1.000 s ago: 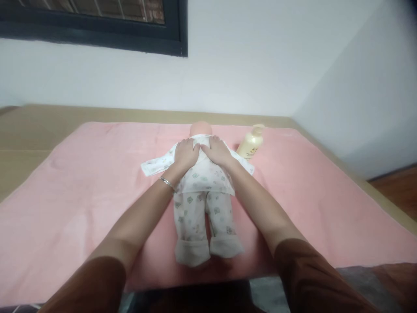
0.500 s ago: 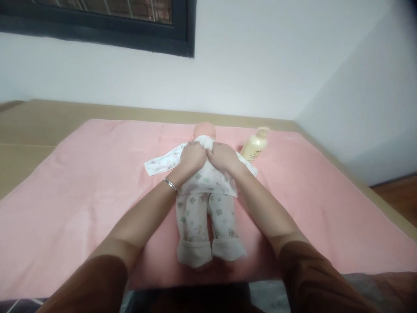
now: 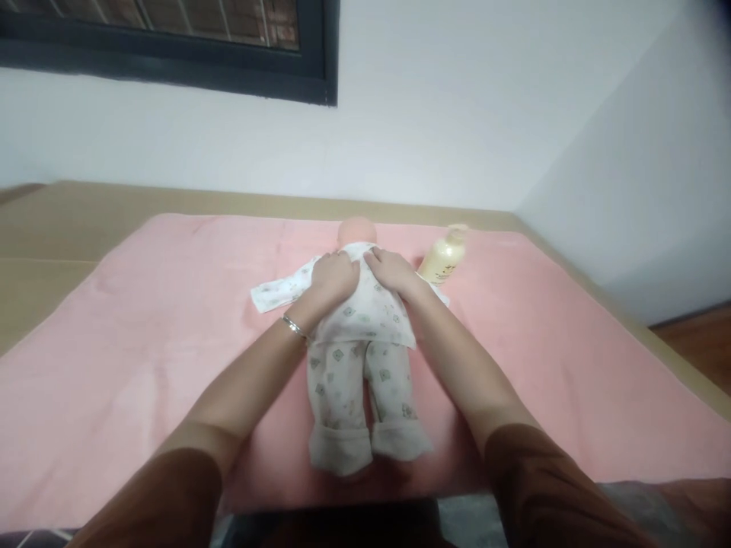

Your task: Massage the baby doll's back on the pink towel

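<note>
A baby doll (image 3: pixel 357 230) lies stretched out with its bald head away from me; which way it faces I cannot tell. It wears a white patterned top (image 3: pixel 368 316) and matching pants (image 3: pixel 343 384) with turned-up cuffs. On the left of the doll's upper body rests my left hand (image 3: pixel 336 275), a silver bracelet at its wrist. My right hand (image 3: pixel 391 270) lies on the right side of the upper body. Both hands press flat on the cloth with thumbs toward the middle, a small gap between them; the fingertips are partly hidden.
A pale yellow pump bottle (image 3: pixel 442 257) is beside the doll's right-hand sleeve. Beneath everything spreads a pink sheet (image 3: pixel 188 327) over a tan surface (image 3: pixel 68 221). Behind it rises a white wall (image 3: pixel 434 114) with a dark window frame (image 3: pixel 320 61).
My hands have moved slightly apart from the middle of the doll's upper body, opening a gap between the thumbs. The doll and bottle stay in place; the view has tilted a little.
</note>
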Available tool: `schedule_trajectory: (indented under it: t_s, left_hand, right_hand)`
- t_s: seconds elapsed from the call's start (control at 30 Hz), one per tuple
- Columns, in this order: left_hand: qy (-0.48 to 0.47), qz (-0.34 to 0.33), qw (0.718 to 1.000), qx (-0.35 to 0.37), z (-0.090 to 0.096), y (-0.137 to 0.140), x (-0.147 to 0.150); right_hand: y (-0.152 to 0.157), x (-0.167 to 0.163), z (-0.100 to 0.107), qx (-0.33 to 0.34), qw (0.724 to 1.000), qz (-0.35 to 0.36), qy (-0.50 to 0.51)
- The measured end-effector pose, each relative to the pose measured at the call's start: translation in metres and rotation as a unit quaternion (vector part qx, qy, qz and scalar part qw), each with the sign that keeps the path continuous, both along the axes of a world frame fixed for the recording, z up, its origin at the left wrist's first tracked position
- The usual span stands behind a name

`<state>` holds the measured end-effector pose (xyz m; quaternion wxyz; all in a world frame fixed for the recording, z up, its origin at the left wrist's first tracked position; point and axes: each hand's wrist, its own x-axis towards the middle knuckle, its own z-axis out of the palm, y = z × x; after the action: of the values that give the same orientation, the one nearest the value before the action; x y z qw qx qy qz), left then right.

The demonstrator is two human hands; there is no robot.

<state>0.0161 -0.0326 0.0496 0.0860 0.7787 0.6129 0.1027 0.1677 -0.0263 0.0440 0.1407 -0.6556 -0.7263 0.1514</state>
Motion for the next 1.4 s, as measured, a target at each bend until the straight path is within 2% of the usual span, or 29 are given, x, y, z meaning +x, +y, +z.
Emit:
schedule_trajectory:
  t_s: [0.07, 0.17, 0.37, 0.53, 0.6, 0.7, 0.83, 0.93, 1.03, 1.13, 1.23, 1.33, 1.4]
  left_hand:
    - [0.02, -0.015, 1.0, 0.015, 0.003, -0.009, 0.006]
    - [0.019, -0.02, 0.999, 0.023, -0.001, -0.01, 0.008]
    - [-0.049, -0.003, 0.999, 0.014, -0.012, 0.014, -0.003]
    - [-0.108, -0.04, 0.993, -0.006, -0.014, 0.026, -0.014]
    - [-0.082, -0.028, 0.996, 0.001, -0.013, 0.022, -0.012]
    - [0.004, 0.006, 1.0, 0.031, -0.01, 0.006, 0.0]
    - [0.094, -0.009, 0.994, 0.049, -0.005, -0.02, 0.017]
    - [0.111, -0.02, 0.993, 0.033, -0.001, -0.025, 0.02]
    - [0.084, -0.044, 0.995, 0.017, 0.0, -0.013, 0.011]
    - [0.019, -0.046, 0.999, 0.01, -0.004, 0.009, -0.005]
    - [-0.042, -0.048, 0.998, -0.027, -0.007, 0.028, -0.019]
    - [-0.082, -0.051, 0.994, -0.053, -0.011, 0.034, -0.021]
    - [-0.081, -0.031, 0.996, -0.034, -0.013, 0.033, -0.017]
  right_hand:
    - [0.004, 0.003, -0.004, -0.008, 1.0, -0.01, 0.02]
    - [0.005, 0.002, -0.006, 0.008, 1.0, -0.003, -0.009]
    - [-0.017, -0.011, 0.01, -0.002, 0.992, 0.045, -0.12]
    - [-0.033, -0.028, 0.014, 0.045, 0.987, 0.035, -0.153]
    - [-0.027, -0.027, 0.01, 0.042, 0.991, 0.032, -0.123]
    - [-0.01, -0.014, 0.004, 0.01, 0.998, 0.027, -0.059]
    - [0.004, 0.003, -0.004, -0.021, 1.0, 0.003, 0.022]
    - [0.006, 0.004, -0.008, -0.011, 1.0, 0.005, 0.025]
    - [0.003, -0.002, -0.008, 0.021, 0.999, 0.004, -0.035]
    - [-0.005, -0.012, -0.003, 0.041, 0.996, 0.014, -0.075]
    - [-0.02, -0.026, 0.002, 0.056, 0.992, 0.024, -0.107]
    - [-0.036, -0.041, 0.002, 0.081, 0.985, 0.014, -0.151]
    - [-0.04, -0.046, 0.0, 0.091, 0.982, 0.011, -0.167]
